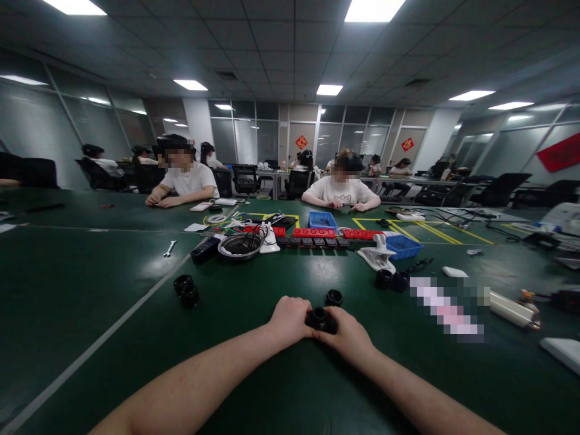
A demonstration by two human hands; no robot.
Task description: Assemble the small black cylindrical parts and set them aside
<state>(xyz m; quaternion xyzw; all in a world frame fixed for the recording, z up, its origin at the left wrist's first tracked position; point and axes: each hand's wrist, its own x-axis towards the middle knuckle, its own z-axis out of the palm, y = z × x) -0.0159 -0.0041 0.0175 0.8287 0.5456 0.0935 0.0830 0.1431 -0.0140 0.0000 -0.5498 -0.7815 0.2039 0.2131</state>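
My left hand and my right hand were both curled around one small black round plastic part. My fingers were closed on it from each side, and it sat low, just over the green table mat. I could not tell if it touched the mat.

I think I was in the middle of the work. One part was in my hands. A second black ring lay just behind that part, not touched yet. More black round pieces were stacked to the left of it, and another little dark bunch lay to the right of it. So some pieces looked left to do.

The part looked smooth, hard and a bit shiny, with a hole in the top. The mat looked soft and flat, with a pale line across it.

Farther behind the part sat a round silver metal dish, a blue plastic bin, and a long red and black row of blocks. A small silver wrench lay far to the left. Other people sat across the table.
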